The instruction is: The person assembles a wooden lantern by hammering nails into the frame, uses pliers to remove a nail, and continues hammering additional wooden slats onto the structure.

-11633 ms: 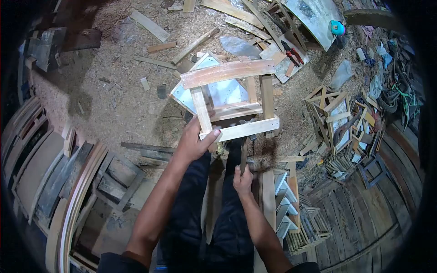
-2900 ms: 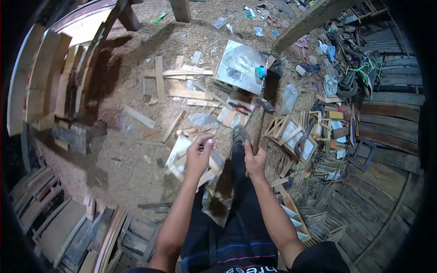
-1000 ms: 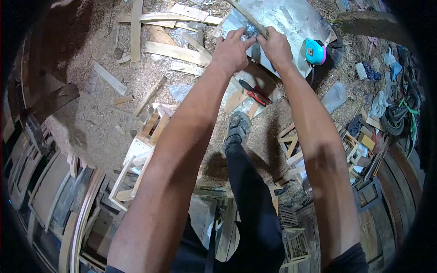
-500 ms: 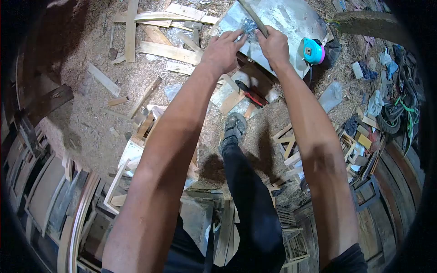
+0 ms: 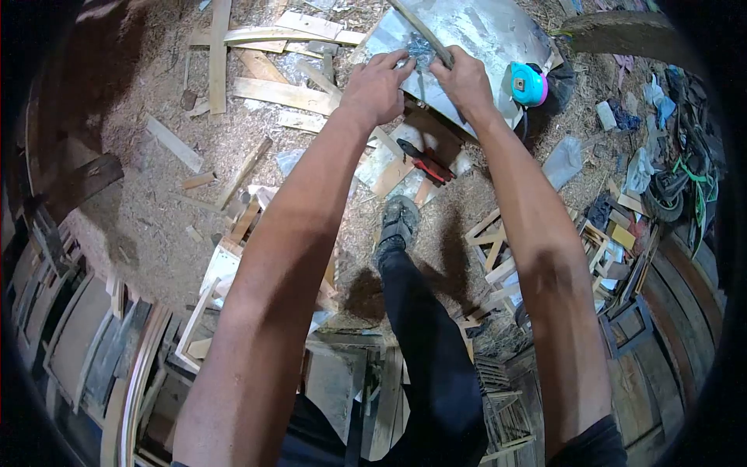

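ok so rn the right hand (image 5: 467, 82) is wrapped round a wooden handle (image 5: 421, 31), which slants up & off to the left from that fist, over the shiny panel (image 5: 498, 39). Left hand (image 5: 373, 89) is just beside it at the panel's near left edge, fingers a bit bent, tips right by a dark glossy clump (image 5: 421, 48); tbh can't tell if they're pinching anything, or what the clump is. Teal tape measure (image 5: 529, 84) sits right of the right hand, near but not touching. Red/black pliers (image 5: 426, 162) lie below the hands, roughly between them. Overlapping wood strips (image 5: 284, 95) are left of the left hand on the sawdusty floor (image 5: 148, 210). Clear plastic bag (image 5: 563, 161) is below & right of the right hand, and a pale wooden frame (image 5: 198, 321) is way below the left hand, partly hidden behind that forearm fwiw
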`<move>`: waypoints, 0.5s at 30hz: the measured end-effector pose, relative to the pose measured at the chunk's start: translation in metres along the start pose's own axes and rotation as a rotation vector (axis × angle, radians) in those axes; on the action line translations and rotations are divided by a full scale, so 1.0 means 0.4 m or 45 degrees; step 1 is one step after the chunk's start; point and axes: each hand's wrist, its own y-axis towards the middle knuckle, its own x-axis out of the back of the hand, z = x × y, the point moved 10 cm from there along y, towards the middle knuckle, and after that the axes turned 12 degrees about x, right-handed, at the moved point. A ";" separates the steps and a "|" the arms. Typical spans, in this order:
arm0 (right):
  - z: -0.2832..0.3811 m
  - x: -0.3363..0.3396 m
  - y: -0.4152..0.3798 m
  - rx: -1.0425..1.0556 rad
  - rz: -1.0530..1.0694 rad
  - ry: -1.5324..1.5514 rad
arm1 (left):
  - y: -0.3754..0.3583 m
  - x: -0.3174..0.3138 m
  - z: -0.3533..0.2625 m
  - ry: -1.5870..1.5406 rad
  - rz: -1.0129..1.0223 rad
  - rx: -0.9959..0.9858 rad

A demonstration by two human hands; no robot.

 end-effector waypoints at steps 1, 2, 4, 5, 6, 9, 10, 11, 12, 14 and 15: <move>0.001 0.004 0.000 0.015 -0.025 0.015 | 0.003 0.000 -0.003 -0.001 -0.004 -0.009; -0.001 0.006 -0.002 0.011 -0.029 0.012 | 0.002 -0.002 -0.001 0.005 -0.001 -0.001; 0.004 0.003 -0.005 0.010 -0.025 0.026 | -0.003 -0.005 0.003 0.011 0.005 0.007; 0.007 0.003 -0.008 0.011 -0.028 0.024 | -0.004 -0.004 0.005 0.003 0.000 0.014; 0.000 0.006 -0.011 -0.008 -0.038 0.013 | 0.001 0.000 0.003 -0.009 -0.009 0.017; -0.014 0.014 -0.032 -0.019 -0.063 -0.013 | 0.001 0.001 0.000 -0.021 0.006 0.029; -0.017 0.020 -0.035 -0.009 -0.087 -0.020 | -0.001 0.001 -0.006 -0.024 0.003 0.028; -0.020 0.019 -0.035 -0.006 -0.089 -0.021 | 0.000 0.005 -0.007 -0.045 -0.025 0.066; -0.019 0.020 -0.035 0.010 -0.112 0.039 | 0.001 0.008 -0.002 -0.066 -0.052 0.106; -0.025 0.014 -0.039 0.018 -0.122 0.092 | 0.005 0.003 0.001 -0.055 -0.065 0.113; -0.012 0.009 -0.034 0.027 -0.117 0.102 | 0.007 -0.002 -0.001 -0.041 -0.078 0.116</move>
